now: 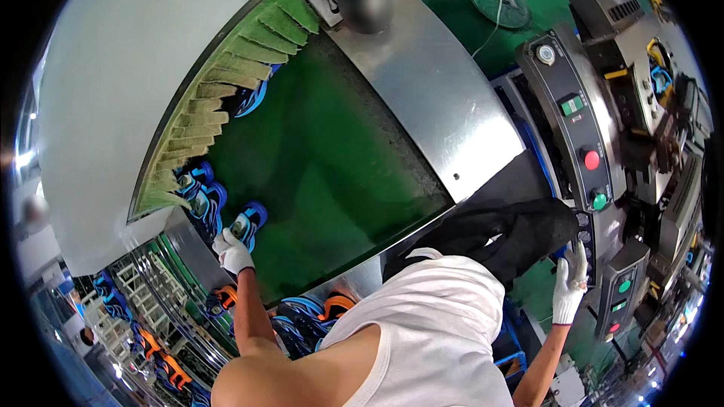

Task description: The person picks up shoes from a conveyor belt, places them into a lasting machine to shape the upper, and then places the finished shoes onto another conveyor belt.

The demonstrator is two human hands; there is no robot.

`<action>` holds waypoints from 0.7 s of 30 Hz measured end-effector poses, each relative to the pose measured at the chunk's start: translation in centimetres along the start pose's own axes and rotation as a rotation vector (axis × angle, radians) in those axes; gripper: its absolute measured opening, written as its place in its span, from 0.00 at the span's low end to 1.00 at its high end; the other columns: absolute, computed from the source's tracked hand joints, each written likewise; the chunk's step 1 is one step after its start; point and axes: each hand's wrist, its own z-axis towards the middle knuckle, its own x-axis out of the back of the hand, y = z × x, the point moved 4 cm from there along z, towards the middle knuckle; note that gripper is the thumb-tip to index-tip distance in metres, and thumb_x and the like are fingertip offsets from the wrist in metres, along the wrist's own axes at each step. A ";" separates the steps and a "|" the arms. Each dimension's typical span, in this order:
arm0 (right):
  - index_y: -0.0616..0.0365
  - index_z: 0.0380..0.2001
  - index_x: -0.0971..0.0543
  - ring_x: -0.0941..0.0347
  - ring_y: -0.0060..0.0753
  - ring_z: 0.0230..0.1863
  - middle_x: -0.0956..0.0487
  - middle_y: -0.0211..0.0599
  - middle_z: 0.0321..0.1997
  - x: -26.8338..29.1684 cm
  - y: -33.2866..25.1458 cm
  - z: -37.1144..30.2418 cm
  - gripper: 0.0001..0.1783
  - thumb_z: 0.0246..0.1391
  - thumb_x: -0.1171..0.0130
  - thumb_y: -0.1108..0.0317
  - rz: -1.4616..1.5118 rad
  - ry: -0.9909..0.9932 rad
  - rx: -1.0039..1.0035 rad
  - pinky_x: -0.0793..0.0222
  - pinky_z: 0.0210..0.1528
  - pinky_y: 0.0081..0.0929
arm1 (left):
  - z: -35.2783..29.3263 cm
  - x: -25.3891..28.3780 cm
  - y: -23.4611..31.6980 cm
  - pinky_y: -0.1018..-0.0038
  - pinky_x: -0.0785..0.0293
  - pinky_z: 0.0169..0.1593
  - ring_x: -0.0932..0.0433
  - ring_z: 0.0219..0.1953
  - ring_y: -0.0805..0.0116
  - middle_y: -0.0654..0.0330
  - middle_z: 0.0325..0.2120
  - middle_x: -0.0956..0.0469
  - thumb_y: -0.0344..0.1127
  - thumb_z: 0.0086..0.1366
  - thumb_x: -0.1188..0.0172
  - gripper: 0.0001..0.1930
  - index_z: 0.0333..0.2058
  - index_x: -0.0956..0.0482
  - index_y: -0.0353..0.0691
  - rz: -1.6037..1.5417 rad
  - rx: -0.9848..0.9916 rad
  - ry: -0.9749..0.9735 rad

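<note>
"Beside your waist, first lot: several blue-and-black shoes (298, 324) with an orange-trimmed shoe (338, 304), partly covered by your shirt."

"Next lot, and your hazards?"

"One blue-and-black shoe with light-blue trim, the working shoe (253, 220), on the green belt (324, 181), just ahead of your left grip (234, 251). Likely fault: a hold too slack or too near the end, letting it turn or slip. Second fault: your right grip (571, 284) brushing a button on the control panel (577, 132), which could set off something unwanted."

"State of your grips?"

"Left, white-gloved: fingers curled at the shoe's near end; whether they close on it, you cannot tell from this view. Right, white-gloved: fingers loosely extended and parted, nothing seen held."

"Farther lots before you?"

"Crowded shoes (204, 200) by the opening; farthest, another shoe (255, 98), part hidden under the green strip curtain (249, 49)."
</note>
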 end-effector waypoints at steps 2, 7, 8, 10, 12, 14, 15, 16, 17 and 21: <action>0.58 0.74 0.34 0.25 0.36 0.67 0.27 0.44 0.72 -1.7 -2.2 0.0 0.31 0.69 0.44 0.76 0.056 -0.027 -0.036 0.31 0.69 0.35 | -0.9 0.5 6.3 0.52 0.24 0.51 0.21 0.47 0.42 0.45 0.44 0.20 0.45 0.74 0.38 0.17 0.48 0.18 0.36 -0.163 -0.119 -0.117; 0.63 0.69 0.30 0.22 0.46 0.61 0.24 0.53 0.66 -8.5 -12.4 4.3 0.34 0.59 0.35 0.70 0.113 -0.203 0.131 0.25 0.62 0.37 | -3.2 3.3 19.5 0.55 0.25 0.56 0.21 0.50 0.45 0.47 0.46 0.22 0.33 0.68 0.37 0.11 0.47 0.19 0.35 -0.446 -0.518 -0.141; 0.63 0.68 0.30 0.25 0.49 0.64 0.25 0.55 0.67 -9.8 -14.6 5.0 0.34 0.60 0.35 0.65 0.070 -0.247 0.242 0.28 0.65 0.39 | -3.4 3.7 21.3 0.55 0.25 0.55 0.21 0.49 0.45 0.47 0.45 0.22 0.31 0.67 0.36 0.10 0.45 0.19 0.35 -0.494 -0.634 -0.173; 0.65 0.66 0.28 0.30 0.56 0.69 0.28 0.60 0.69 -12.7 -18.4 5.9 0.35 0.60 0.35 0.56 0.012 -0.333 0.449 0.33 0.70 0.44 | -4.4 4.8 25.7 0.57 0.24 0.55 0.21 0.48 0.47 0.49 0.43 0.21 0.27 0.63 0.35 0.09 0.43 0.19 0.36 -0.582 -0.840 -0.247; 0.66 0.66 0.30 0.34 0.60 0.73 0.31 0.62 0.71 -14.3 -21.9 6.4 0.39 0.59 0.35 0.51 0.059 -0.385 0.513 0.36 0.73 0.46 | -8.0 6.5 32.6 0.58 0.23 0.53 0.20 0.46 0.50 0.50 0.40 0.21 0.25 0.60 0.33 0.09 0.40 0.19 0.37 -0.664 -1.044 -0.322; 0.69 0.66 0.32 0.29 0.64 0.67 0.30 0.64 0.69 -16.3 -23.3 6.5 0.41 0.57 0.34 0.54 -0.093 -0.304 0.630 0.33 0.70 0.46 | -13.4 10.3 39.5 0.59 0.22 0.51 0.20 0.44 0.51 0.52 0.39 0.21 0.24 0.57 0.31 0.10 0.38 0.19 0.38 -0.812 -1.281 -0.347; 0.70 0.63 0.29 0.27 0.65 0.63 0.26 0.65 0.63 -16.7 -23.3 6.4 0.36 0.56 0.35 0.58 -0.228 -0.209 0.643 0.31 0.67 0.46 | -16.4 12.7 42.9 0.60 0.21 0.50 0.19 0.43 0.52 0.52 0.38 0.20 0.24 0.55 0.30 0.11 0.38 0.19 0.38 -0.911 -1.416 -0.365; 0.68 0.60 0.28 0.25 0.65 0.60 0.24 0.63 0.60 -17.4 -21.3 7.8 0.33 0.56 0.36 0.59 -0.166 -0.209 0.580 0.28 0.64 0.47 | -19.5 15.3 46.3 0.60 0.21 0.49 0.19 0.43 0.51 0.53 0.38 0.19 0.25 0.55 0.29 0.12 0.38 0.18 0.38 -0.963 -1.570 -0.424; 0.66 0.58 0.27 0.23 0.64 0.58 0.22 0.61 0.57 -17.6 -19.8 9.2 0.30 0.55 0.37 0.61 -0.087 -0.213 0.536 0.25 0.60 0.47 | -22.1 18.0 49.1 0.60 0.20 0.49 0.18 0.43 0.51 0.53 0.38 0.19 0.26 0.55 0.27 0.13 0.39 0.18 0.39 -0.991 -1.719 -0.468; 0.59 0.57 0.27 0.18 0.60 0.48 0.18 0.56 0.48 -5.9 -15.2 8.4 0.32 0.53 0.31 0.55 0.259 -0.040 0.160 0.20 0.49 0.47 | -30.5 25.2 58.2 0.56 0.20 0.51 0.18 0.47 0.47 0.50 0.41 0.18 0.33 0.55 0.25 0.17 0.42 0.18 0.37 -0.935 -2.118 -0.785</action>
